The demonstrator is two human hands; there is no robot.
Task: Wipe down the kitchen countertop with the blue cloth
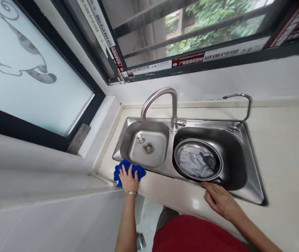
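Observation:
My left hand lies with spread fingers on a crumpled blue cloth, pressing it against the counter at the front left corner of the sink. A bracelet is on that wrist. My right hand rests at the front rim of the steel double sink, its fingers stretched out and nothing seen in them. Just beyond those fingertips, in the right basin, sits a round metal pan with dark handles. Inside it are a perforated metal piece and a wet grey cloth or bag; its exact kind is unclear.
A curved faucet stands behind the divider, its spout over the left basin. At the back right rises a thin second tap. The left basin shows a drain. A wall ledge borders the counter's left end; pale counter extends right.

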